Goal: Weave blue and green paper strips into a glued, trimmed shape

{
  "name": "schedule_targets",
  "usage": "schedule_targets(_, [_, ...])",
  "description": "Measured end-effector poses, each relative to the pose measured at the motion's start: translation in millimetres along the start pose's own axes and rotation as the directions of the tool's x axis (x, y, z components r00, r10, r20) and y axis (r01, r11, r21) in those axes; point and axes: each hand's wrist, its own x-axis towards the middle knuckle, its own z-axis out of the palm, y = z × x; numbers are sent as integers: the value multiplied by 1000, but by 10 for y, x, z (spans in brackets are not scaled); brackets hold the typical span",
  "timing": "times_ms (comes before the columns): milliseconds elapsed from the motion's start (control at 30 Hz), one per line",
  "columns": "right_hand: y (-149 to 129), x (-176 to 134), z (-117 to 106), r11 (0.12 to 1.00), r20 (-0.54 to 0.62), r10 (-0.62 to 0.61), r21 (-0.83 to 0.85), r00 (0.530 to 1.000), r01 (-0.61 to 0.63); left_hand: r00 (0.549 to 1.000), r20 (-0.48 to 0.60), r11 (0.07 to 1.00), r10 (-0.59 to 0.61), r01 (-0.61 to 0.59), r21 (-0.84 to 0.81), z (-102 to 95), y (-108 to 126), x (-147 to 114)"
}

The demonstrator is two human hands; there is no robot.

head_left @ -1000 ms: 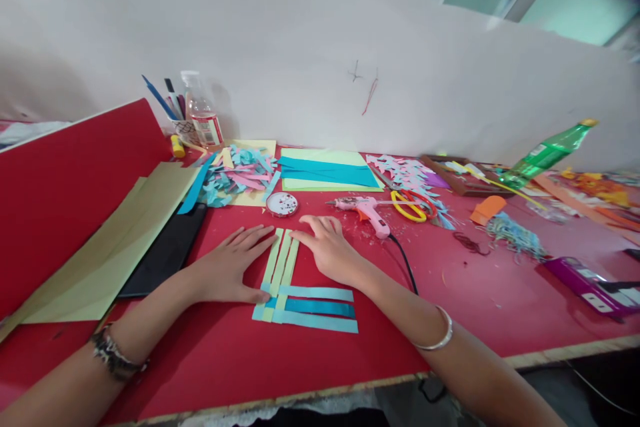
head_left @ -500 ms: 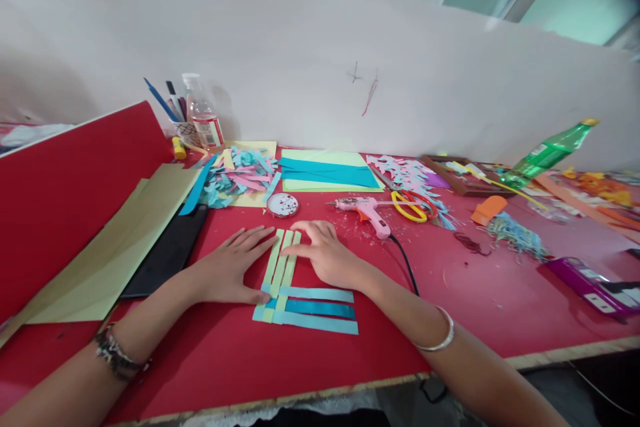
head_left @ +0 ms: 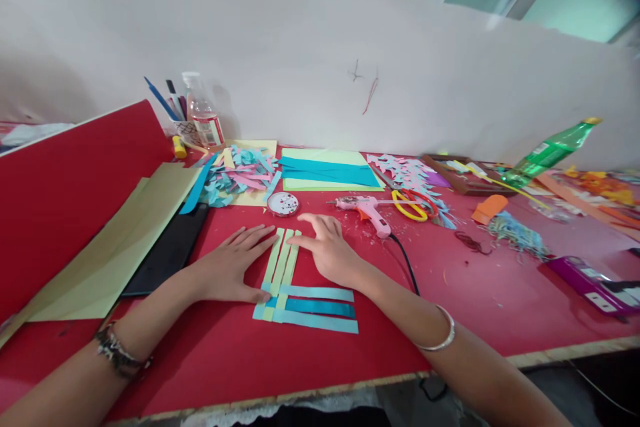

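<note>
Pale green paper strips (head_left: 281, 260) run away from me and interlace at their near ends with blue paper strips (head_left: 320, 307) that lie crosswise to the right. My left hand (head_left: 231, 267) lies spread on the red tabletop, its thumb pressing the left end of the woven corner and its index fingertip at the far end of the green strips. My right hand (head_left: 330, 250) is on the other side, fingers apart, with the thumb touching the top of the rightmost green strip. Neither hand grips anything.
A pink glue gun (head_left: 367, 211) and scissors (head_left: 415, 205) lie beyond my right hand. A round lid (head_left: 283, 204) sits ahead, near a heap of paper scraps (head_left: 243, 177). Green card (head_left: 333, 185) bears blue strips. A green bottle (head_left: 553, 152) leans at right; a purple box (head_left: 590, 287) lies nearer.
My right hand has shifted slightly to the right, its thumb drawing back from across the green strips to their right edge. My left hand stays in place.
</note>
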Motion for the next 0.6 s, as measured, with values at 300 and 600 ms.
schedule_targets(300, [-35, 12, -41, 986, 143, -127, -91, 981, 141, 1000, -6, 1000, 12, -12, 11, 28, -22, 0])
schedule_targets(600, [-30, 7, -41, 983, 111, -147, -99, 983, 158, 1000, -16, 1000, 21, -21, 19, 38, -31, -2])
